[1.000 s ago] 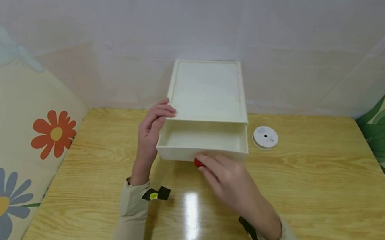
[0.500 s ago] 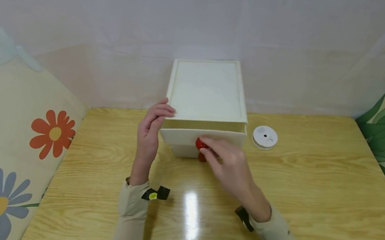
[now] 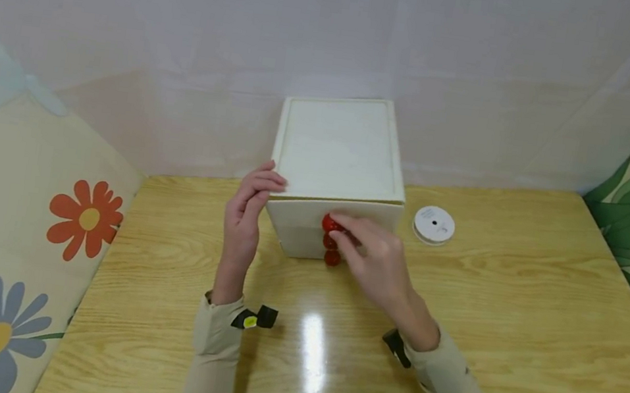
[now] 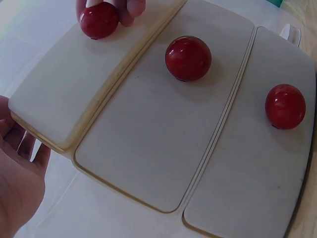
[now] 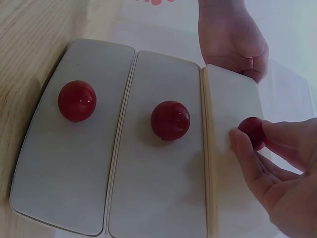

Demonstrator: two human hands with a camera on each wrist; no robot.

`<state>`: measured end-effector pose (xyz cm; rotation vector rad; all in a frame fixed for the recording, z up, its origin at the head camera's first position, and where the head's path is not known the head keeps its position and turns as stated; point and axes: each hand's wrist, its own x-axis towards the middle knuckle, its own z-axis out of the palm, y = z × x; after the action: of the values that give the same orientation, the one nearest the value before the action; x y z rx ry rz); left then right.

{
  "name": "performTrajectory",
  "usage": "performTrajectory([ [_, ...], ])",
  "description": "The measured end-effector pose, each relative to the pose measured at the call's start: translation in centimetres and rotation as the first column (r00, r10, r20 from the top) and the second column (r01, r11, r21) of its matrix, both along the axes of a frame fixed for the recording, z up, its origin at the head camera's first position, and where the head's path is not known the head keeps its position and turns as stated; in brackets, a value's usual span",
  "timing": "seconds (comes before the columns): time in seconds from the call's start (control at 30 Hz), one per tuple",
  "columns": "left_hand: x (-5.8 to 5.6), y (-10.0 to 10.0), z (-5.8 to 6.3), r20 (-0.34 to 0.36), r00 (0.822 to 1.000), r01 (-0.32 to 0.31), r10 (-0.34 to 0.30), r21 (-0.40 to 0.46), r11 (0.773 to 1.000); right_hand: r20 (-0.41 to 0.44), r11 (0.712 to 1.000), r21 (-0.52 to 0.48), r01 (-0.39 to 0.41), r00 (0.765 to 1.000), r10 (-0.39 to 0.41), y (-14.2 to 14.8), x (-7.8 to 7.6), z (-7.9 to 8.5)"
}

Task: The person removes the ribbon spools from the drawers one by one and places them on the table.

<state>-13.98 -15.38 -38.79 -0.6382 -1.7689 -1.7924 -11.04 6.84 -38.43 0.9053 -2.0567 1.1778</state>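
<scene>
A small white drawer cabinet [image 3: 339, 146] with three drawers stands on the table against the back cloth. Each drawer front bears a round red knob. Between thumb and fingers, my right hand [image 3: 380, 265] pinches the top knob [image 4: 99, 21]. The top drawer [image 5: 233, 163] is almost fully in, with a thin gap under the cabinet's top. Below it, the middle knob [image 5: 170, 121] and bottom knob [image 5: 77, 101] are untouched, their drawers flush. My left hand [image 3: 242, 227] rests against the cabinet's upper left edge, fingers extended along its side and top corner.
A white ribbon spool [image 3: 434, 224] lies flat on the wooden table [image 3: 516, 303], right of the cabinet. Cloth with printed flowers [image 3: 87, 220] and leaves hangs on both sides, and a pale cloth [image 3: 194, 21] forms the back.
The top drawer has slid from well out to nearly in, pushed away by the right hand on its knob. The left hand has stayed at the cabinet's side.
</scene>
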Motion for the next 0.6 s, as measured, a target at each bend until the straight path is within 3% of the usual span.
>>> performTrajectory([
  [0.6,0.05,-0.12,-0.13,0.026,1.0,-0.01,0.01,-0.012,1.0,0.027,1.0,-0.016,-0.006,1.0,0.006,0.11,-0.53,-0.29],
])
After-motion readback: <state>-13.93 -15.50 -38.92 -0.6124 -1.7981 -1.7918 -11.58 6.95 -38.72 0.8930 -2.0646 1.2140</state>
